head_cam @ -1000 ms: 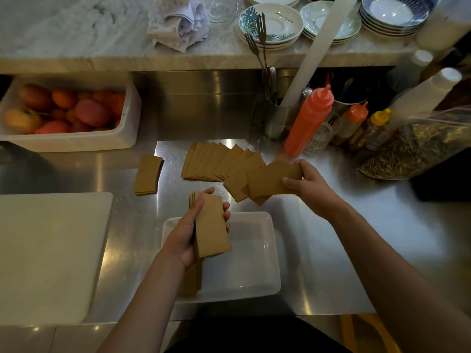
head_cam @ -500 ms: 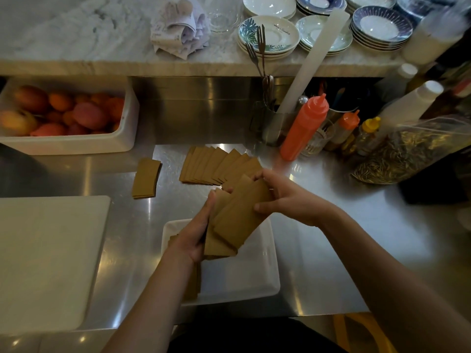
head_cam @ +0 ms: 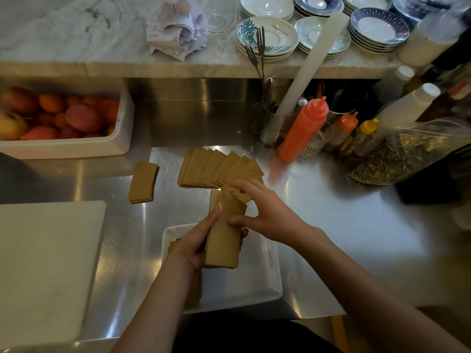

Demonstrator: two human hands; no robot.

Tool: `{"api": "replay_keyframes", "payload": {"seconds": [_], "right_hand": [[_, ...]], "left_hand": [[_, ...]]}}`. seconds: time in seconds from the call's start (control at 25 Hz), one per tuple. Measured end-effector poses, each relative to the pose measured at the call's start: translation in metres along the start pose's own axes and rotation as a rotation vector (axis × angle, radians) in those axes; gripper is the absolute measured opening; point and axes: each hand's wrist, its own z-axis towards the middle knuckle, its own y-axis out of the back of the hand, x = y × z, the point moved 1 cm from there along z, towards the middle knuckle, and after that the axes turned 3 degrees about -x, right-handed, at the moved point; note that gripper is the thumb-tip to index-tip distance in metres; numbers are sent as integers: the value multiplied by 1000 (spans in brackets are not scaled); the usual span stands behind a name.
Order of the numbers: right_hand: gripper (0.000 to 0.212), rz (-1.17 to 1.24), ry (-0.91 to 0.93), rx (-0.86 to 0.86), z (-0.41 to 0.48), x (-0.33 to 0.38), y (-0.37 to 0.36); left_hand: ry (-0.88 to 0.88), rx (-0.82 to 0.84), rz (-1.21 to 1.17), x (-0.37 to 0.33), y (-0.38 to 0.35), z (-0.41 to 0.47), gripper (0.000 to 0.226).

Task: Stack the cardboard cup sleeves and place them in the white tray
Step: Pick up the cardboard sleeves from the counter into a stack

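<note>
My left hand [head_cam: 195,244] grips a stack of brown cardboard cup sleeves [head_cam: 224,238] upright above the white tray [head_cam: 257,278]. My right hand [head_cam: 265,212] pinches the top of that stack, thumb on its face and fingers over the far edge. More sleeves [head_cam: 193,293] lie in the tray's left side, mostly hidden under my left forearm. A fanned row of sleeves [head_cam: 219,168] lies on the steel counter just beyond my hands. A small separate pile of sleeves [head_cam: 142,182] sits further left.
A white cutting board [head_cam: 43,266] covers the counter's left. A white tub of fruit [head_cam: 63,118] stands at back left. Squeeze bottles [head_cam: 303,131], a cutlery holder and a bag of straws [head_cam: 402,154] crowd the back right. Saucers sit on the marble shelf.
My right hand brought several sleeves from the fanned row onto the stack in my left hand. The stack has gone from skewed to nearly squared up.
</note>
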Motion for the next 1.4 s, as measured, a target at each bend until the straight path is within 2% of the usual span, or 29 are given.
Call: {"api": "replay_keyframes", "payload": {"seconds": [0.12, 0.2, 0.32, 0.36, 0.48, 0.6, 0.68, 0.88, 1.0, 1.16, 1.28, 1.4], "right_hand": [[45, 115, -93, -174, 4, -16, -1], [38, 243, -262, -302, 11, -35, 0], [44, 331, -554, -333, 23, -71, -7], [48, 336, -627, -319, 28, -82, -11], [66, 273, -750, -280, 47, -105, -23], [77, 4, -798, -204, 69, -117, -36], [79, -158, -816, -185, 77, -118, -43], [81, -420, -747, -261, 79, -118, -54], [75, -325, -714, -327, 76, -119, -55], [62, 76, -679, -363, 71, -123, -52], [69, 107, -680, -407, 76, -124, -49], [72, 16, -763, -355, 84, -125, -52]], "left_hand": [[-54, 48, -68, -3, 3, 5, 93], [-68, 94, -115, -5, 6, 9, 96], [-130, 172, -91, -9, 9, 13, 58], [-151, 169, -76, -10, 10, 13, 52], [-158, 144, -92, -14, 13, 16, 52], [-171, 117, -195, -24, 16, 23, 58], [-184, 113, -162, -29, 17, 25, 59], [-260, 41, -148, -39, 18, 28, 54], [-272, 35, -166, -41, 18, 29, 56], [-262, 20, -210, -46, 18, 31, 59], [-235, 20, -226, -47, 20, 32, 61], [-229, 22, -215, -46, 20, 31, 59]]}}
